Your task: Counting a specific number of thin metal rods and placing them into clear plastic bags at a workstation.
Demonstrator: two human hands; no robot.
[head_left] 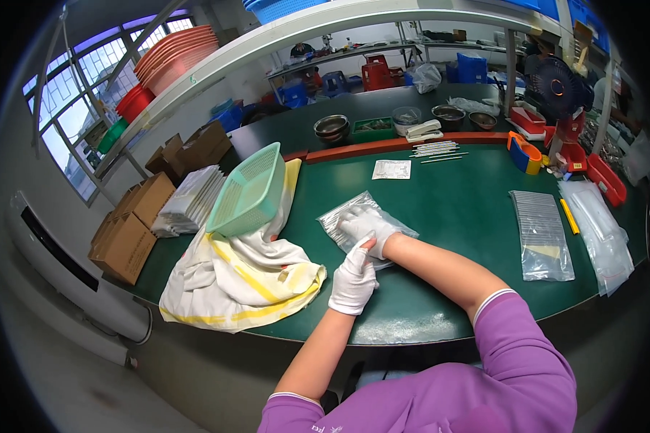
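Observation:
A clear plastic bag (pixel 330 219) lies on the green tabletop in front of me, with a row of thin silvery rods inside it. My right hand (pixel 368 226), in a white glove, rests flat across the bag with its fingers stretched over the rods. Just nearer to me, my left hand (pixel 354 280) is closed at the bag's near end, its bare thumb tip pointing up beside my right wrist. That glove's fingers are partly hidden, but they seem to pinch the bag's loose edge. Farther right lies a similar filled bag (pixel 540 238).
A pale green basket (pixel 247 191) sits on a white and yellow cloth (pixel 245 281) at left, near cardboard boxes (pixel 130 231). Loose rods (pixel 435 149) and a paper slip (pixel 391 169) lie beyond. A yellow knife (pixel 569 216) and empty bags (pixel 599 234) are at right.

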